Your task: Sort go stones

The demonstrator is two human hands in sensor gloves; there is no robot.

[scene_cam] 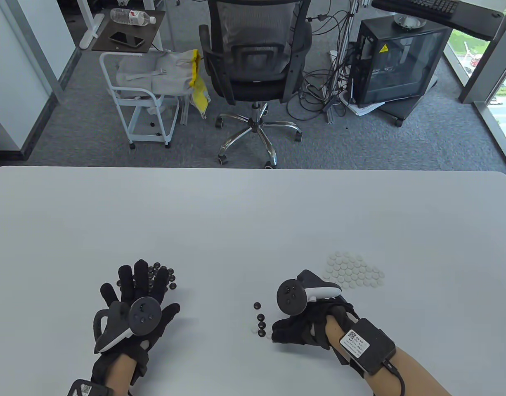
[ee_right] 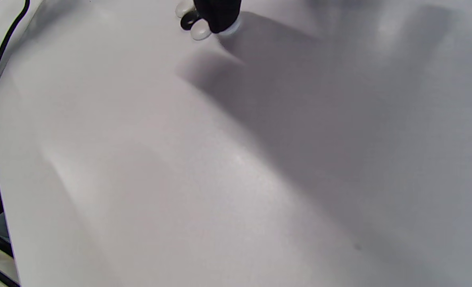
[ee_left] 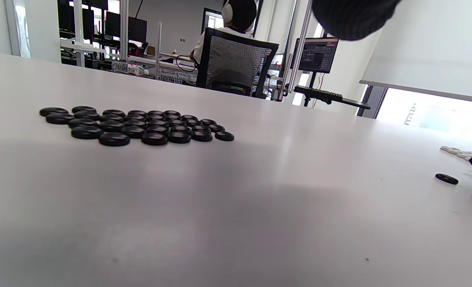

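A table (scene_cam: pixel 253 214) carries two groups of Go stones near its front edge. One cluster of stones (ee_left: pixel 136 125) lies toward the front-left, partly under the fingers of the left hand (scene_cam: pixel 133 305). A second cluster (scene_cam: pixel 354 270) lies toward the front-right, just behind the right hand (scene_cam: pixel 306 328). Between the hands, a few loose stones (scene_cam: pixel 260 319) lie close to the right hand's fingertips. Behind the table's far edge stands an office chair (scene_cam: pixel 255 70).
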